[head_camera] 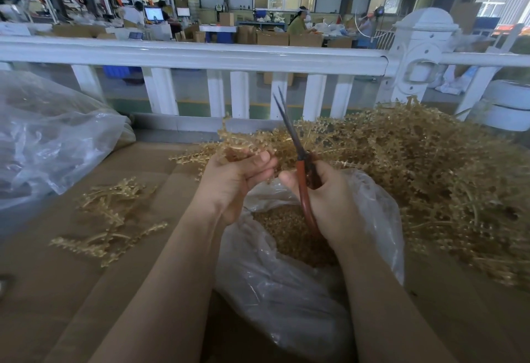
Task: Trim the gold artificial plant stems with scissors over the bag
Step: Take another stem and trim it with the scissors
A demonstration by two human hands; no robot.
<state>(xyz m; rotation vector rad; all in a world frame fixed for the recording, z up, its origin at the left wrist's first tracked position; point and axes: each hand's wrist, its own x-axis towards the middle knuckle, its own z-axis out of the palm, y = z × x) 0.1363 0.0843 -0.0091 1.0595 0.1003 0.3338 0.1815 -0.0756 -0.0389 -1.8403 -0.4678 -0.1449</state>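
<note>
Holding a gold beaded plastic plant sprig (243, 140) pinched in left hand (235, 179) | right hand (327, 199) grips red-handled steel scissors (298, 159), blades parted, pointing up | both above open clear plastic bag (286, 276) of clippings | advice: present stem to blades, cut so offcuts drop inside.

Person, head view: two bare forearms, both entering from the lower edge. Left hand (235, 182) and right hand (329, 199) ungloved. No sleeve reaches wrist or forearm within the picture. Fingernails short and unpainted, as far as the soft focus allows. Wrists and fingers carry no visible band, ring or watch.
</note>
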